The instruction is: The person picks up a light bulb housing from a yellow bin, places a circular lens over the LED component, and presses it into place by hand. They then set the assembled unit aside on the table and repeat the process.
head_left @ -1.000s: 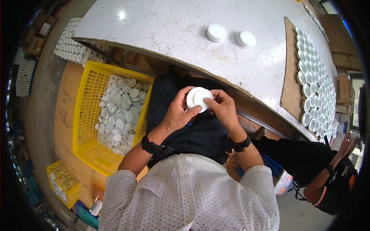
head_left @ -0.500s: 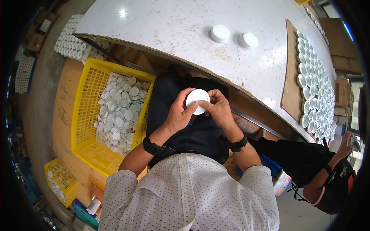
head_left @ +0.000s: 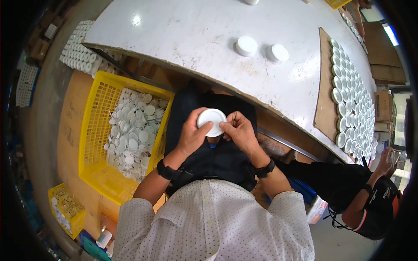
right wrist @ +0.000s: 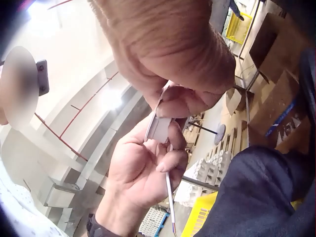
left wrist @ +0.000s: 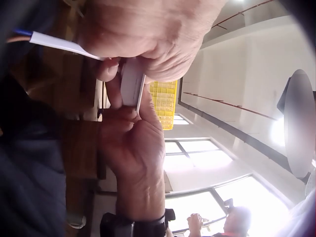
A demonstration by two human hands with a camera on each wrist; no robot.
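Observation:
Above the lap, my left hand (head_left: 191, 134) holds a round white disc-shaped piece (head_left: 212, 119) by its left side, thumb across its face. My right hand (head_left: 242, 133) pinches the lower right edge of that piece. In the left wrist view the piece (left wrist: 132, 84) is seen edge-on between both hands, and a white cable (left wrist: 64, 45) with coloured wire ends comes out near it. The right wrist view shows the thick rim of the piece (right wrist: 159, 129) and the cable (right wrist: 170, 197) hanging below the fingers.
A yellow crate (head_left: 93, 163) of white discs stands at the left. On the white table (head_left: 196, 39) are white round pieces (head_left: 247, 45), and a cardboard sheet (head_left: 324, 87) bears rows of white cups (head_left: 342, 106). Another person (head_left: 370, 195) sits at the right.
Both hands and the white piece have moved slightly down and left. My right thumb has shifted from the face of the piece to its right edge.

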